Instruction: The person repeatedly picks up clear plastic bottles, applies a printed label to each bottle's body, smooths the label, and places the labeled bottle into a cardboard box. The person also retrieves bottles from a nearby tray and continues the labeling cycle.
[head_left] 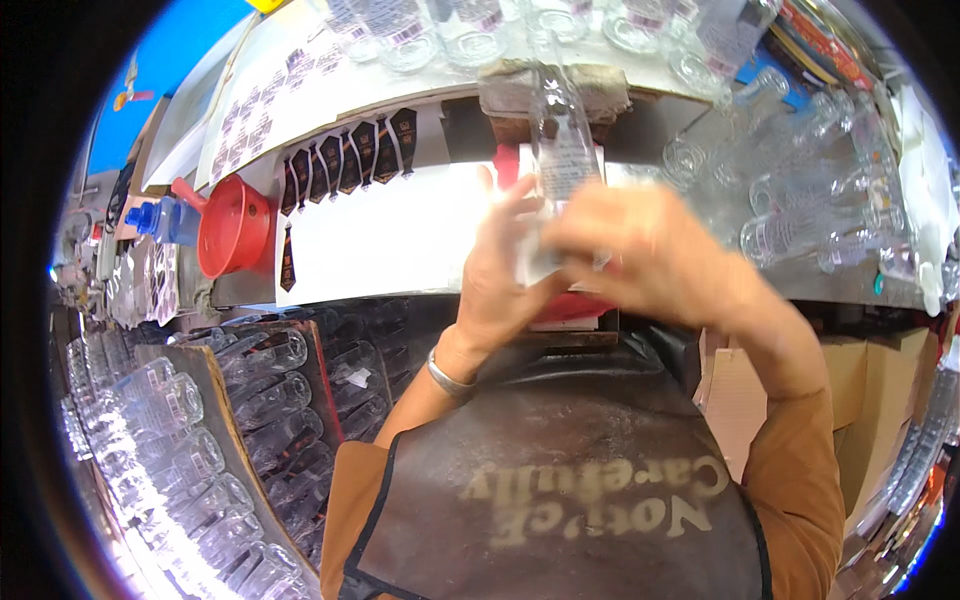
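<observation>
**At bench centre: one bottle in hand, label going on**

Between both hands, a clear glass bottle stands upright, neck up, over the middle of the white work surface. Left hand is wrapped around the lower body from the near side, fingers closed on the glass. Right hand covers the front of the bottle, fingers curled and pressed on it; motion blur hides the exact grip. A pale label seems to sit under the fingers, so the judgement is mid-application: not yet smoothed, bottle not yet set aside.

Counts:
- Bottles in hand: 1.
- Dark labels on a backing strip along the far edge of the work surface: about 7, plus 1 lower at the left edge. So a batch is left.
- Red funnel: 1, left of the surface.
- Bottles lying stacked at right: roughly 8 visible, overlap blocks an exact count.
- Bottles in the left crate: many, too overlapped to count.
- Bottles on the far shelf: at least 6.

Labelled versus blank in the stacks: cannot tell.
</observation>
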